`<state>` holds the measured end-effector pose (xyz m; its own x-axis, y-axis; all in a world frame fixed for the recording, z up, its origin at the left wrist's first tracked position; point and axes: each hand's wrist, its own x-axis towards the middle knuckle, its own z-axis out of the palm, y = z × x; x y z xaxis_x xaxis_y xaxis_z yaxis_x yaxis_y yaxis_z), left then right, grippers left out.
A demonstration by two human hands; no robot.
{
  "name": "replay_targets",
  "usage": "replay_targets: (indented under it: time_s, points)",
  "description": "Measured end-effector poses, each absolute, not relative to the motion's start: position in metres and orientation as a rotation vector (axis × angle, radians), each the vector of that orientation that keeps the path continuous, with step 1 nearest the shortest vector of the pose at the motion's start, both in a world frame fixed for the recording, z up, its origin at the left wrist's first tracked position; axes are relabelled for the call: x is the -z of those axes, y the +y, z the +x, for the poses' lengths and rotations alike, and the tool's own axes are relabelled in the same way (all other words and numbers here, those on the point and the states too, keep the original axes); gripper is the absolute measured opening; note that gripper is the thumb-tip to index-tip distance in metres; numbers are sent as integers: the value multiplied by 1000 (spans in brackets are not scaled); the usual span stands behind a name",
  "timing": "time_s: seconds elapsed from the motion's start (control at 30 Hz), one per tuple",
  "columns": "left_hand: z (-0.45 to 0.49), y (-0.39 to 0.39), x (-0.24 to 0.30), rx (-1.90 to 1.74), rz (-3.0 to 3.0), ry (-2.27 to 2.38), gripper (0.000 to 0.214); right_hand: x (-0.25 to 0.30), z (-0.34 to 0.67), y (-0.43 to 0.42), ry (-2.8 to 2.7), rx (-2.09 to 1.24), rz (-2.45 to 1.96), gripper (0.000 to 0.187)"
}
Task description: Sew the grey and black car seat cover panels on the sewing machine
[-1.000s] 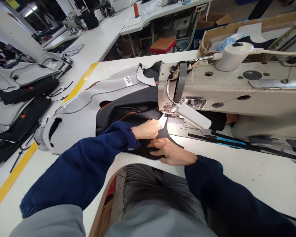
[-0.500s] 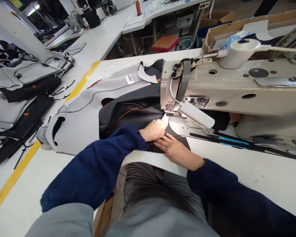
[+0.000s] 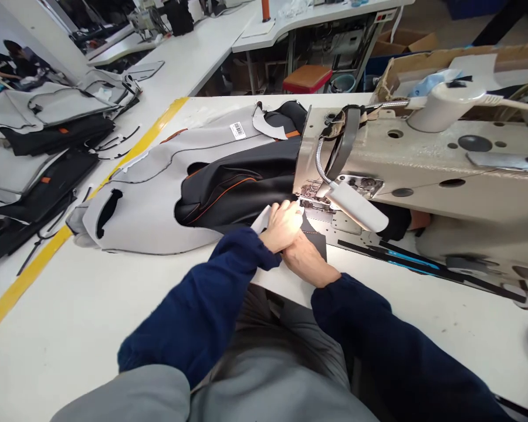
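Observation:
A large sewn cover (image 3: 145,199), with light grey backing and black leather-like panels piped in orange, lies flat and runs up to the head of the sewing machine (image 3: 426,158). Close in front of the needle area, my left hand (image 3: 284,225) is closed with curled fingers on the cover's edge, where a pale grey flap (image 3: 260,220) sticks out beside it. My right hand (image 3: 307,258) lies against the left one, over a black panel corner (image 3: 317,241). Its fingers are hidden behind the left hand.
A white lamp (image 3: 361,206) on a bendable neck hangs over the stitching area. More grey and black covers (image 3: 70,135) are heaped at the left, past yellow tape (image 3: 158,123). Behind the machine stand a cardboard box (image 3: 387,76) and a stool (image 3: 308,78).
My right hand has slid in toward and partly beneath my left hand; its spread fingers are now out of sight. A pale flap now shows left of my left hand. The view has shifted slightly.

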<state>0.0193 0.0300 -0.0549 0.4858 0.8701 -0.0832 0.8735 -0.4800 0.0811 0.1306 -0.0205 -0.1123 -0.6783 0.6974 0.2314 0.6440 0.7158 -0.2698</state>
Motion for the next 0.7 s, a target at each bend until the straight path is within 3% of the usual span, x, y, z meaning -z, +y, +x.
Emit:
replay_targets:
  time_s: [0.17, 0.43, 0.57, 0.7]
  points:
    - [-4, 14, 69, -197, 2463, 1731, 37, 109, 183, -28, -2632, -132, -917, 43]
    - [2, 17, 46, 96, 2724, 1395, 25, 126, 188, -35, -2662, 66, -998, 37]
    - [13, 18, 41, 182, 2636, 1387, 28, 129, 168, -39, -2656, 281, -1054, 37]
    - [19, 23, 43, 171, 2563, 1420, 30, 122, 154, -34, -2669, 286, -1152, 36]
